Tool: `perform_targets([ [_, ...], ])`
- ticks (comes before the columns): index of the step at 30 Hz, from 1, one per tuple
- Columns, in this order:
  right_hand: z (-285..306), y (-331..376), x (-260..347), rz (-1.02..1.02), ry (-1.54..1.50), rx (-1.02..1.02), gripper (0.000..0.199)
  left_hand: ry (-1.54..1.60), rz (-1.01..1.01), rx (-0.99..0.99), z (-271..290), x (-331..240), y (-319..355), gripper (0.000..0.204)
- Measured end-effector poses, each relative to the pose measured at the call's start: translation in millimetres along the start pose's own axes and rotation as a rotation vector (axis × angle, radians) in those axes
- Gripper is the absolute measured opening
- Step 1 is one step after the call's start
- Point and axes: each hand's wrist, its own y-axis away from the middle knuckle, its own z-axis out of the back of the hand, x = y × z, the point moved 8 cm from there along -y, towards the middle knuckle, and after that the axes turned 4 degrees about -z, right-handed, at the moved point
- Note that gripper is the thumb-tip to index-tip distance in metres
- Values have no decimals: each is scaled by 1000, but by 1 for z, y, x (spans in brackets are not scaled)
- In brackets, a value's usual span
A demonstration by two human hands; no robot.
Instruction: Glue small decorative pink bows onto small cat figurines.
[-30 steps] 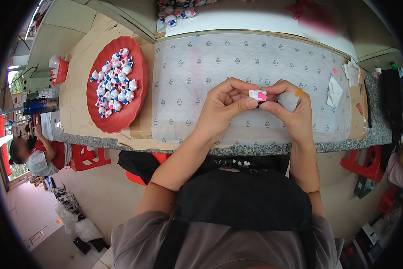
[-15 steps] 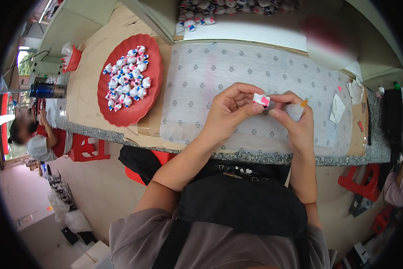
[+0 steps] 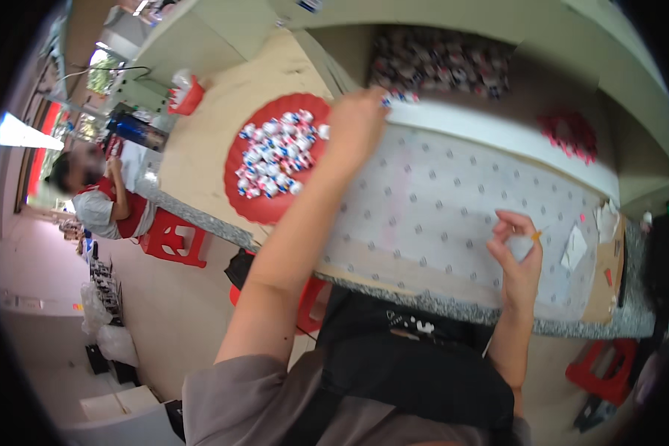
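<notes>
My left hand (image 3: 358, 123) reaches over the right rim of the red scalloped plate (image 3: 234, 175), its fingers at a few small white, blue and pink figures (image 3: 403, 97) on the shelf's front edge. The back of the hand hides its grip. Many similar glossy figures (image 3: 275, 156) are heaped on the plate; one white piece (image 3: 324, 131) lies right beside my left hand. Above the patterned sheet (image 3: 438, 223), my right hand (image 3: 519, 267) is closed around a small translucent squeeze bottle (image 3: 522, 247) with an orange needle tip, thumb and forefinger free of it.
More figures (image 3: 438, 63) fill the back of the shelf, with a pile of pink pieces (image 3: 568, 137) to their right. Crumpled white paper (image 3: 574, 247) lies at the sheet's right end. A person in a red apron (image 3: 111, 197) sits at the far left by a red stool (image 3: 174, 238).
My left hand has left my right hand and swung far left and up to the shelf edge. The white and pink figure no longer shows between my hands. The head view has shifted.
</notes>
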Motion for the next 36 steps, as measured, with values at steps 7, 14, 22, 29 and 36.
perform_targets([
  [7,5,13,3,104,-269,22,34,-347,-23,23,-44,-1,-14,18],
  [14,8,10,14,129,-232,11,29,1154,300,158,-23,-41,27,34],
  [22,42,8,15,252,-356,-257,31,1718,595,355,-45,-125,91,34],
  [29,51,12,18,419,-395,-370,30,1790,658,349,-58,-122,100,41],
  [36,28,32,35,689,15,-250,42,1795,638,269,-52,-120,100,46],
])
